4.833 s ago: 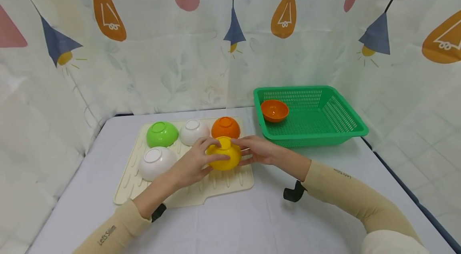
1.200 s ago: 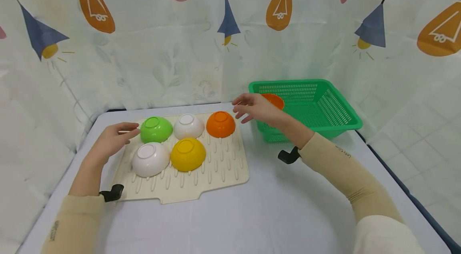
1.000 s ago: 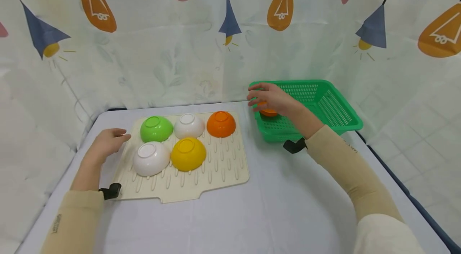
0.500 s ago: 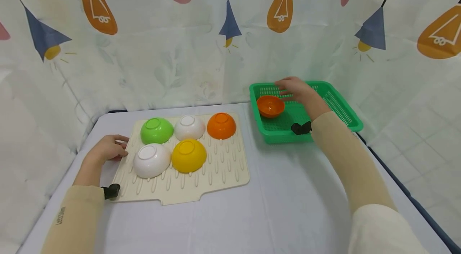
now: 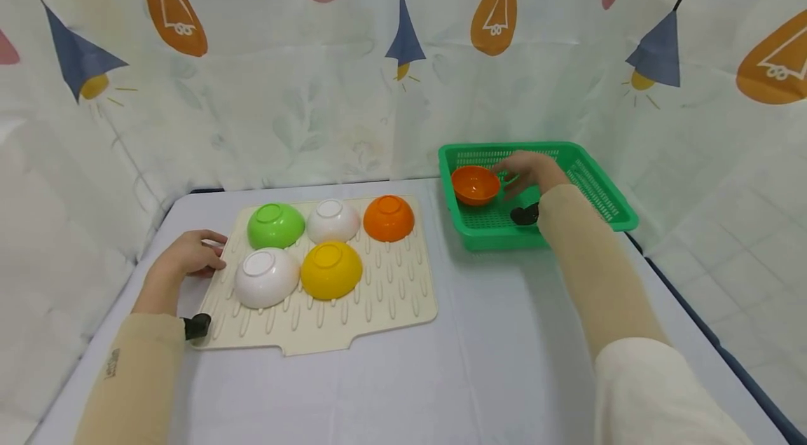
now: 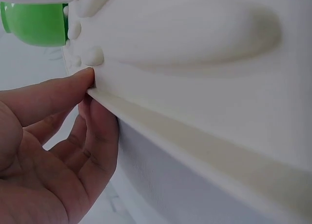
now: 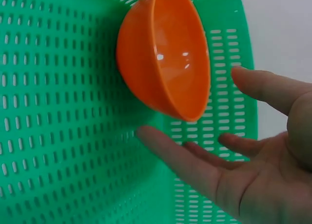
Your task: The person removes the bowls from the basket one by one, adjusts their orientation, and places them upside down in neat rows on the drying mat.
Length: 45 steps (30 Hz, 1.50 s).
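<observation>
My left hand pinches the left edge of a cream ridged drying mat, thumb on top and fingers beneath, as the left wrist view shows. Upside down on the mat sit a green bowl, a white bowl, an orange bowl, a second white bowl and a yellow bowl. Inside the green basket, another orange bowl stands at the left end, mouth up. My right hand reaches into the basket beside this bowl, thumb and fingers spread around its near side and holding nothing.
A white cloth covers the table, and the basket stands at the back right, apart from the mat. Behind hangs a pale curtain with printed lamps. A black wrist camera mount on the right arm overlaps the basket.
The yellow bowl, earlier in both hands, now lies on the mat. My left hand has come down to the mat's edge. My right hand has crossed rightward and lowered into the basket.
</observation>
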Motion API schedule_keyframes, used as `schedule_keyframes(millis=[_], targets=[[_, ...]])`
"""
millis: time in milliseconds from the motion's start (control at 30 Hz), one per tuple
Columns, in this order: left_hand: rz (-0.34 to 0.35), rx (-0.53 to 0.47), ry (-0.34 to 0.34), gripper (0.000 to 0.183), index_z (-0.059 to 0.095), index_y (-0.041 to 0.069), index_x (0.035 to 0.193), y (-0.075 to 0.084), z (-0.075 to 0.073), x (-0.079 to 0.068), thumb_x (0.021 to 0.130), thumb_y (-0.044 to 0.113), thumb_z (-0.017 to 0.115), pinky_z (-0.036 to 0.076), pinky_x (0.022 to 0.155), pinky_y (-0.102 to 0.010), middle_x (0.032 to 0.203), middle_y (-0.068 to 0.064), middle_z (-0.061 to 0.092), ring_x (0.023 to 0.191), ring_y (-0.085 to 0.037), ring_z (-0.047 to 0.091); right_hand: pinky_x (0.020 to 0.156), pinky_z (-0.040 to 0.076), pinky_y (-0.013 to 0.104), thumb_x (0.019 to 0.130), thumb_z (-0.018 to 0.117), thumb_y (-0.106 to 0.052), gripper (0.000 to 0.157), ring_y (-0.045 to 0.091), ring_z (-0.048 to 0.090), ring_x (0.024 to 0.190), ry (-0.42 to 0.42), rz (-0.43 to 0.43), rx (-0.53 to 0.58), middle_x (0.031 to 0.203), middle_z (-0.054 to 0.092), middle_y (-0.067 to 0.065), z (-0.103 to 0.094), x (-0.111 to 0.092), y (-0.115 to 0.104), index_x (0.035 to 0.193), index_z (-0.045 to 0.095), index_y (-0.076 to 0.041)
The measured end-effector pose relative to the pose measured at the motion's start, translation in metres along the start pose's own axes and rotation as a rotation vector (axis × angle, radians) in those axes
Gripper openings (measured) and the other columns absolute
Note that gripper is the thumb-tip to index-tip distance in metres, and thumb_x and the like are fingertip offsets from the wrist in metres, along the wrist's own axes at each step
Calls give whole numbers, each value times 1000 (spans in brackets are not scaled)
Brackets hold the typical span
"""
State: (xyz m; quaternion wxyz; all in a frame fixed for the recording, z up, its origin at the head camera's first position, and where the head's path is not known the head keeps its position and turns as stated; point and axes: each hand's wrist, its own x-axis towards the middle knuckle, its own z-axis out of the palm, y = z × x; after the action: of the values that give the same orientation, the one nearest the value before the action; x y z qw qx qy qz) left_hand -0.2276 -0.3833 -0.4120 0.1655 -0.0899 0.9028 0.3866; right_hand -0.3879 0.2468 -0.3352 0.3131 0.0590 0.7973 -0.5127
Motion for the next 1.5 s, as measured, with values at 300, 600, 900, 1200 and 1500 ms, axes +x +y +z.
schedule_keyframes(millis=[300, 600, 900, 1200, 1500], targets=[[-15, -54, -17, 67, 35, -18, 141, -8, -3, 9, 86, -8, 71, 57, 67, -30, 114, -25, 55, 75, -15, 61, 106, 48, 49, 108, 48, -6, 61, 44, 52, 131, 41, -17, -138, 156, 28, 35, 5, 8, 1, 158, 18, 11], [-27, -72, -11, 67, 35, -17, 142, -11, -5, 8, 86, -7, 71, 57, 67, -31, 114, -24, 55, 77, -17, 61, 102, 51, 47, 103, 47, 9, 52, 45, 49, 133, 148, -33, -168, 157, 34, 29, 9, 18, 4, 153, 35, 11], [-19, -65, 1, 63, 34, -19, 141, -6, -2, -2, 88, -10, 68, 56, 65, -29, 112, -25, 54, 73, -16, 60, 93, 57, 43, 104, 47, 5, 50, 44, 56, 127, 110, -3, -271, 150, 40, 33, 17, 17, 4, 152, 34, 12], [-10, -58, 19, 64, 36, -19, 141, -5, 4, -1, 87, -11, 67, 56, 64, -30, 111, -25, 52, 72, -17, 60, 91, 58, 44, 102, 43, 8, 59, 39, 63, 116, 150, -7, -308, 152, 36, 33, 10, 19, 4, 158, 24, 8], [7, -32, 49, 62, 36, -19, 139, -6, 5, -3, 85, -12, 66, 53, 61, -30, 104, -22, 53, 69, -17, 58, 94, 56, 47, 102, 38, 6, 60, 45, 58, 121, 130, -150, -249, 153, 32, 35, 1, -14, -6, 159, 18, 9]])
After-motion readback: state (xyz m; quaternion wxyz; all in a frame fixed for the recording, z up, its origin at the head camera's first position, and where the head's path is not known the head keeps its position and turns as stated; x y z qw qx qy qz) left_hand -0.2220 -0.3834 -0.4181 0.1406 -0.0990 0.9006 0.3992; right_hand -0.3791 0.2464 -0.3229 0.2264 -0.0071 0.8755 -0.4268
